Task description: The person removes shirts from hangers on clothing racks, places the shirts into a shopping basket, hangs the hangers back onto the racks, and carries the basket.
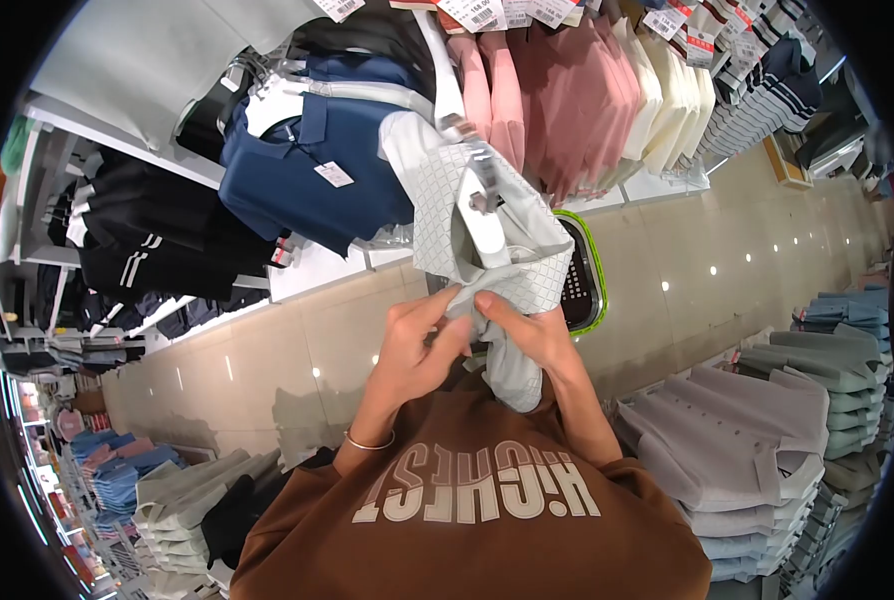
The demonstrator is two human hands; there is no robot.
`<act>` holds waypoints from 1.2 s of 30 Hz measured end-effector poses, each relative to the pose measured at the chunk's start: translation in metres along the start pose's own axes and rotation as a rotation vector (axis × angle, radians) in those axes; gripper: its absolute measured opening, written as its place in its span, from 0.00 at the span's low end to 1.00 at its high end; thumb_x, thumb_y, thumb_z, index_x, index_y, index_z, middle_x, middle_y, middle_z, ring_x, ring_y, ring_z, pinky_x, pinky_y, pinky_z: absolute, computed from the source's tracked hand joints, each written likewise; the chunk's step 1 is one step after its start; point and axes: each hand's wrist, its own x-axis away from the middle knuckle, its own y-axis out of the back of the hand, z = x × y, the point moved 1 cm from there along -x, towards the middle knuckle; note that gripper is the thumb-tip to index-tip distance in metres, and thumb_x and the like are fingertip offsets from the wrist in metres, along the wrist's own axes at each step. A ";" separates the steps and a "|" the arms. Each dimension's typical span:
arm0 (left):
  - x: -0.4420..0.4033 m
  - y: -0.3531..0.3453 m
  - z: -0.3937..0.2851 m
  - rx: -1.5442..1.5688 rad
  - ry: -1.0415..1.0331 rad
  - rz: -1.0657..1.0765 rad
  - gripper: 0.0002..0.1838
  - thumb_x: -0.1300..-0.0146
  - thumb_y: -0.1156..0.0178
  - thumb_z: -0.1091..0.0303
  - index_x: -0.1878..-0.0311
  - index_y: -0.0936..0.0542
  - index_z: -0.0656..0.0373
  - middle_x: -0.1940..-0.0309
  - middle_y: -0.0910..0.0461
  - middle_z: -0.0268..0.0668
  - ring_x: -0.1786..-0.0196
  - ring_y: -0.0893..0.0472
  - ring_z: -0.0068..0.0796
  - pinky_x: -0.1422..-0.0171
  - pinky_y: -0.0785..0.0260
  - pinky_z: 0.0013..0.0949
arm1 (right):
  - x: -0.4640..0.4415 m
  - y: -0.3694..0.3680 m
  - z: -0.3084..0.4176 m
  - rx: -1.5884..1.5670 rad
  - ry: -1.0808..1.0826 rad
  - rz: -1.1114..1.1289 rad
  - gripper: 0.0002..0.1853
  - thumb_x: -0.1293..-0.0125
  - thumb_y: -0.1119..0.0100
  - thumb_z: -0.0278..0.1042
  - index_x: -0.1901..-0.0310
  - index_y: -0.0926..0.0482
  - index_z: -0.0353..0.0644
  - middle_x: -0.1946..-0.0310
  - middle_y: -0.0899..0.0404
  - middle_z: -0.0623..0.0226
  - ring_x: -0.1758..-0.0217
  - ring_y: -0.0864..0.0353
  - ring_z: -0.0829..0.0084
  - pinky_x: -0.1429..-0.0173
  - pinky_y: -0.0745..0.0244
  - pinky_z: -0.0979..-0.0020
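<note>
A light grey shirt (437,215) with a fine diamond pattern hangs in front of me, with a white hanger (485,230) showing in its neck opening. My left hand (415,345), a silver bangle at its wrist, pinches the fabric near the collar; its lower fingers are slightly blurred. On the other side of the opening, my right hand (529,335) grips the cloth with the thumb pressed on top. Part of the shirt drapes below the right hand against my brown sweatshirt (467,540).
Navy polo shirts (337,150) and pink garments (577,110) hang on the rack ahead. Black tops (157,230) hang at left. A black basket with a green rim (597,265) stands on the tiled floor. Folded shirts (727,430) are stacked at right.
</note>
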 end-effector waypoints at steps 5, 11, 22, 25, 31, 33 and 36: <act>0.002 0.007 0.011 0.434 0.249 0.026 0.18 0.32 0.52 0.62 0.66 0.22 0.70 0.83 0.25 0.38 0.86 0.27 0.22 0.86 0.40 0.21 | 0.003 0.001 0.002 -0.032 -0.004 0.005 0.14 0.41 0.39 0.29 0.53 0.26 0.37 0.61 0.25 0.71 0.60 0.28 0.80 0.58 0.31 0.76; 0.000 0.006 0.004 0.547 0.288 0.044 0.10 0.36 0.45 0.68 0.65 0.22 0.68 0.80 0.24 0.39 0.88 0.29 0.22 0.89 0.44 0.21 | 0.006 0.002 0.004 -0.083 -0.094 0.064 0.14 0.41 0.39 0.29 0.53 0.26 0.37 0.62 0.25 0.71 0.60 0.28 0.79 0.58 0.31 0.77; 0.010 0.004 -0.001 0.295 0.037 -0.059 0.04 0.41 0.42 0.80 0.63 0.21 0.69 0.80 0.23 0.38 0.90 0.33 0.15 0.90 0.48 0.19 | 0.011 -0.004 -0.001 -0.063 -0.116 0.135 0.14 0.41 0.39 0.31 0.55 0.25 0.36 0.62 0.25 0.71 0.59 0.29 0.80 0.57 0.31 0.75; 0.008 0.004 -0.009 0.276 0.104 -0.063 0.06 0.41 0.40 0.77 0.64 0.19 0.70 0.84 0.24 0.33 0.90 0.33 0.12 0.89 0.47 0.17 | 0.012 -0.002 -0.004 -0.004 -0.135 0.176 0.24 0.42 0.37 0.30 0.45 0.31 0.35 0.53 0.26 0.67 0.51 0.29 0.76 0.47 0.32 0.72; 0.005 0.012 -0.021 0.419 0.471 0.139 0.09 0.37 0.43 0.71 0.62 0.20 0.69 0.85 0.26 0.31 0.91 0.35 0.12 0.90 0.48 0.18 | 0.016 -0.002 -0.006 -0.019 -0.063 0.110 0.17 0.43 0.37 0.31 0.53 0.27 0.35 0.62 0.25 0.70 0.60 0.29 0.80 0.56 0.31 0.75; 0.005 0.013 -0.020 0.408 0.476 0.169 0.08 0.38 0.43 0.74 0.64 0.20 0.70 0.85 0.27 0.31 0.92 0.36 0.12 0.92 0.48 0.19 | 0.016 -0.003 -0.004 -0.014 -0.058 0.117 0.19 0.43 0.36 0.31 0.52 0.28 0.35 0.62 0.25 0.70 0.60 0.29 0.80 0.56 0.30 0.75; 0.004 0.014 -0.017 0.402 0.425 0.161 0.06 0.39 0.42 0.75 0.64 0.20 0.69 0.86 0.27 0.32 0.93 0.37 0.13 0.93 0.49 0.19 | 0.014 -0.005 -0.004 -0.004 -0.058 0.132 0.21 0.44 0.36 0.31 0.51 0.29 0.34 0.63 0.25 0.70 0.61 0.29 0.81 0.57 0.30 0.76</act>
